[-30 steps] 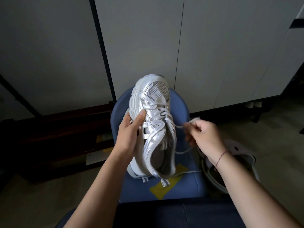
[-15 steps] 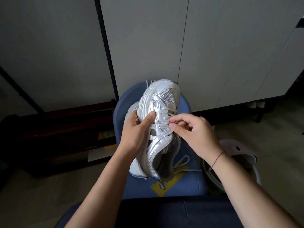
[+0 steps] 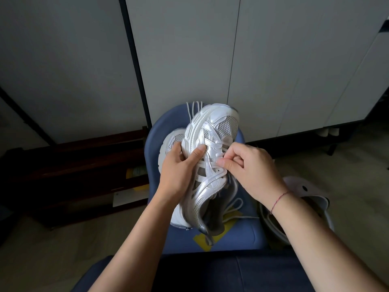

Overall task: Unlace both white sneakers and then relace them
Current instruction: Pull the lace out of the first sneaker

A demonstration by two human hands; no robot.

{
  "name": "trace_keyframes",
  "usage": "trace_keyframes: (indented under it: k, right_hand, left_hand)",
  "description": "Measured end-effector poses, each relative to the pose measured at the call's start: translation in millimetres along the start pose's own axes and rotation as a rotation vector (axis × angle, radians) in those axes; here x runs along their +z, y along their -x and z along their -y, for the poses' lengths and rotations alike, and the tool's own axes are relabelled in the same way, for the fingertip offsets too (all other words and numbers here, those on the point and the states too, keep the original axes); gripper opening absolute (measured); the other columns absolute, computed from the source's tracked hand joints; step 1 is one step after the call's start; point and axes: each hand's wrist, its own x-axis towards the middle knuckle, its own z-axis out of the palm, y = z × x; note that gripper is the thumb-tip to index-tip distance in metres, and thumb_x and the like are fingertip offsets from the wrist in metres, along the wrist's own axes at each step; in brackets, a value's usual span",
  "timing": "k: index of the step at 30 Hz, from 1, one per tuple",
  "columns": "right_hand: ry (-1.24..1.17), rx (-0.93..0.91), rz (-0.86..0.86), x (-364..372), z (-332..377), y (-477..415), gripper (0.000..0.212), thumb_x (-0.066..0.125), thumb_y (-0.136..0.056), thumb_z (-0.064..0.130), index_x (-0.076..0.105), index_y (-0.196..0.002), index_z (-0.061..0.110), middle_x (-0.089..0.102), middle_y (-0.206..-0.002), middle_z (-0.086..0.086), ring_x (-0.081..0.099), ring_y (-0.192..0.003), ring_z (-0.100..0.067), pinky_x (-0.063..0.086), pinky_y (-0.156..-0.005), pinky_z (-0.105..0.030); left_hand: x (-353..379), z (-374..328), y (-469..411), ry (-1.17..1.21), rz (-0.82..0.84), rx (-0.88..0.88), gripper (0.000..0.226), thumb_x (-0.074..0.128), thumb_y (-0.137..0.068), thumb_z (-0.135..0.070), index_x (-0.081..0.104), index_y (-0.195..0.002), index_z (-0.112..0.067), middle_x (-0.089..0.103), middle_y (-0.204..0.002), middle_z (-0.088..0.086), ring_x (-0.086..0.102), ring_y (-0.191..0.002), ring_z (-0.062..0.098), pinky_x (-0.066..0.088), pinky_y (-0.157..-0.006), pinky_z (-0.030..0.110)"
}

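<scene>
On the held sneaker (image 3: 212, 142): glossy silver-white synth. leather straps w/ a sheen, open-weave mesh over the toe, ribbed matt rubbery sole edge. The lace (image 3: 234, 204), trailing on the seat's right side: matt woven cord. Chair (image 3: 242, 232) seat: blue, smooth, faint sheen, prob. faux leather, tho the dim light leaves it unsure. Yellow patch (image 3: 199, 239) by the seat's front edge: flat, tape-like. Wrist string (image 3: 277, 199): thin red thread. Low furniture (image 3: 94, 157): dark dull wood. Wall panels (image 3: 189, 49): smooth matt grey.
</scene>
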Motion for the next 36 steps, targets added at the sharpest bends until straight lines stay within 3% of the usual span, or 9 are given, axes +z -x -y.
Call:
trace_keyframes:
  k: [3,8,12,16,23,27,31,33,36]
  right_hand:
    - [0.041,-0.044,-0.016,4,3,2,0.021,0.065,-0.086,0.033,0.055,-0.069,0.024,0.051,-0.057,0.027,0.044,-0.052,0.006,0.028,-0.051,-0.024]
    - [-0.115,0.016,-0.036,4,9,3,0.013,0.070,-0.082,0.031,0.059,-0.079,0.025,0.048,-0.053,0.006,0.048,-0.056,-0.010,0.041,-0.057,-0.023]
    - [-0.113,0.094,-0.005,3,11,2,0.015,0.073,-0.077,0.037,0.065,-0.077,0.024,0.042,-0.050,0.010,0.040,-0.051,-0.010,0.039,-0.055,-0.026]
    - [-0.082,0.173,0.040,1,18,1,0.030,0.074,-0.076,0.040,0.055,-0.062,0.021,0.041,-0.041,0.011,0.036,-0.045,-0.011,0.035,-0.051,-0.027]
    - [-0.216,0.256,0.167,-3,11,-1,0.030,0.072,-0.081,0.030,0.055,-0.062,0.014,0.039,-0.036,0.013,0.033,-0.040,-0.004,0.027,-0.046,-0.016]
    - [-0.657,0.266,0.218,-4,3,-1,0.020,0.065,-0.083,0.024,0.061,-0.072,0.007,0.054,-0.059,0.010,0.045,-0.058,0.000,0.036,-0.059,-0.015]
    - [-1.267,0.466,0.185,0,0,2,0.014,0.068,-0.068,0.032,0.065,-0.065,0.019,0.044,-0.061,0.007,0.034,-0.055,-0.003,0.034,-0.055,-0.012]
    - [-1.122,0.463,0.168,2,-1,2,0.015,0.064,-0.077,0.029,0.061,-0.067,0.017,0.043,-0.060,0.007,0.034,-0.056,-0.003,0.034,-0.056,-0.015]
    - [-0.409,0.305,0.133,2,3,1,0.032,0.052,-0.094,0.033,0.052,-0.069,0.013,0.047,-0.059,0.002,0.040,-0.058,-0.007,0.036,-0.061,-0.029]
  left_hand:
    - [-2,-1,-1,0.027,-0.005,-0.006,0.022,0.070,-0.087,-0.036,0.065,-0.105,-0.024,0.076,-0.097,-0.003,0.072,-0.090,0.017,0.056,-0.089,0.045]
    - [-4,-4,-1,0.051,0.012,0.003,0.023,0.068,-0.089,-0.032,0.065,-0.109,-0.024,0.075,-0.100,-0.002,0.072,-0.092,0.017,0.056,-0.089,0.042]
    - [-3,-2,-1,0.027,-0.006,-0.005,0.022,0.072,-0.085,-0.038,0.066,-0.103,-0.027,0.075,-0.098,-0.003,0.072,-0.094,0.019,0.054,-0.092,0.048]
    - [-1,-2,1,0.006,0.002,0.003,0.030,0.071,-0.078,-0.046,0.064,-0.097,-0.024,0.075,-0.096,0.003,0.071,-0.093,0.025,0.054,-0.090,0.053]
    - [5,-2,3,-0.005,0.011,0.035,0.046,0.071,-0.076,-0.049,0.062,-0.103,-0.012,0.073,-0.098,0.010,0.070,-0.094,0.031,0.054,-0.087,0.055]
    - [2,1,1,0.036,0.030,0.017,0.039,0.071,-0.077,-0.046,0.064,-0.105,-0.019,0.075,-0.100,0.002,0.071,-0.095,0.024,0.054,-0.090,0.051]
    - [0,3,-1,0.102,0.056,0.002,0.037,0.071,-0.079,-0.041,0.064,-0.111,-0.024,0.074,-0.106,0.000,0.071,-0.099,0.021,0.053,-0.094,0.048]
    - [-1,5,-2,0.082,0.039,0.002,0.034,0.072,-0.079,-0.043,0.064,-0.108,-0.028,0.075,-0.104,-0.003,0.071,-0.098,0.019,0.053,-0.094,0.048]
    - [1,5,-1,0.054,0.012,0.017,0.030,0.073,-0.077,-0.045,0.065,-0.100,-0.029,0.075,-0.098,-0.003,0.071,-0.094,0.018,0.054,-0.092,0.049]
